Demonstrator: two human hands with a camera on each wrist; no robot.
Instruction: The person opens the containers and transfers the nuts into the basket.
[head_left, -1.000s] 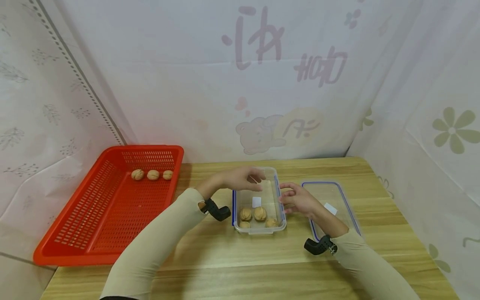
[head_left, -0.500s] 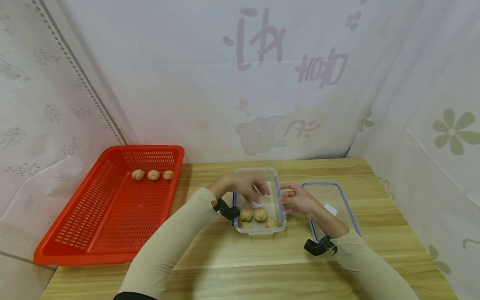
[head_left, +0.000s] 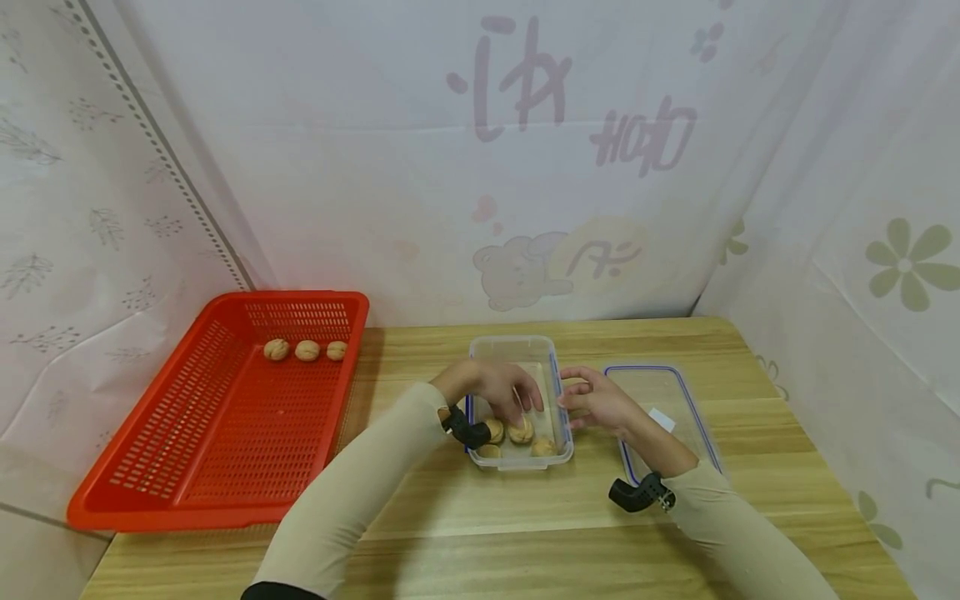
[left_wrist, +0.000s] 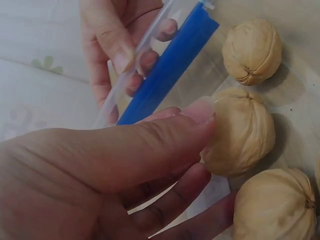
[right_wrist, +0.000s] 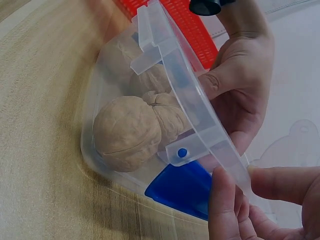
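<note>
A clear plastic food container (head_left: 551,460) with blue side latches stands on the table, with several walnuts inside at its near end. My left hand (head_left: 498,387) reaches down into it. In the left wrist view its thumb tip meets the side of a walnut (left_wrist: 245,132), and the other fingers extend below without closing round it. Another walnut (left_wrist: 252,50) lies just beyond. At the container's right side, my right hand (head_left: 596,400) pinches the rim between thumb and fingers beside a lowered blue latch (right_wrist: 180,187).
A red plastic basket (head_left: 247,433) sits at the left, with three walnuts (head_left: 307,350) in a row near its far end. The clear lid (head_left: 652,383) with a blue seal lies on the table (head_left: 465,533) at the right, partly under the right forearm. Printed curtains surround the table.
My left hand has moved down and toward me, from above the container's far part to the walnuts at its near end. The right hand stays at the rim.
</note>
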